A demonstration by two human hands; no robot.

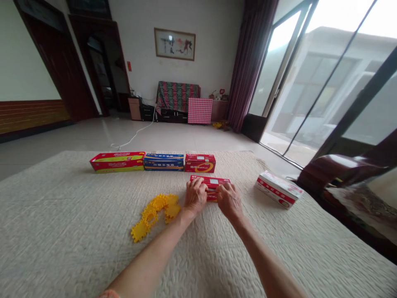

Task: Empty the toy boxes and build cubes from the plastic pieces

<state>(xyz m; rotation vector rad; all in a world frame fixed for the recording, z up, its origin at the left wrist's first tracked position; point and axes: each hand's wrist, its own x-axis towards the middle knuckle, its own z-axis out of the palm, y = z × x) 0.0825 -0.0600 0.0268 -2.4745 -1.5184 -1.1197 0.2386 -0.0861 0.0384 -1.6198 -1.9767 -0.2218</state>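
A red box (211,196) with white lettering lies on the cream quilted cover (93,256), and both hands are on it. My left hand (196,193) has its curled fingers on the left part of the box. On the right part, my right hand (229,200) grips with bent fingers near a lighter line along the front edge, perhaps a flap. Yellow interlocking plastic pieces (150,217) lie left of my left hand. Behind the held box stands a second red box (200,164), with a blue box (163,162) beside it.
A red and yellow-green box (119,162) ends the back row at the left. To the right sits a white and red box (278,189). Beyond that is a dark wooden armrest (335,174). A white cable (135,134) runs over the floor past the far edge.
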